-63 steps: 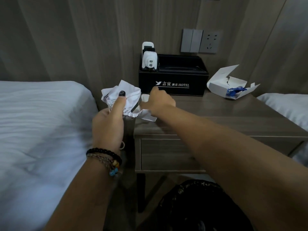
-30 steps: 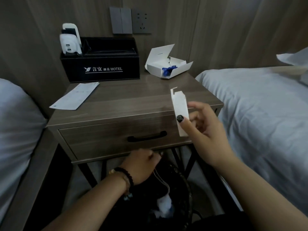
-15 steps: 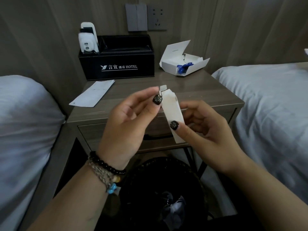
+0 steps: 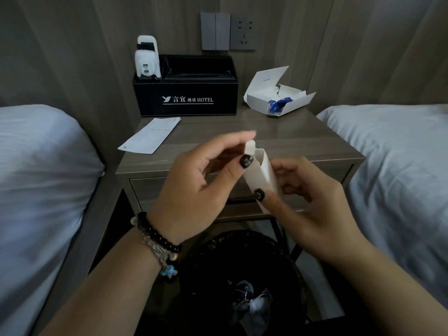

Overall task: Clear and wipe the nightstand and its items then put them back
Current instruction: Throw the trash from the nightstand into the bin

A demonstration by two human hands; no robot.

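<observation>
Head view: both hands, left hand (image 4: 194, 187) and right hand (image 4: 312, 204), pinch small white carton (image 4: 260, 170); clearing step; next likely bin (image 4: 254, 282) drop.

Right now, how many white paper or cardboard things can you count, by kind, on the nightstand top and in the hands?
Flat white paper slip, on the wooden nightstand: 1
Open white cardboard box with a blue item inside, on the nightstand: 1
Small narrow white cardboard box, held by left hand and right hand: 1
Total: 3
</observation>
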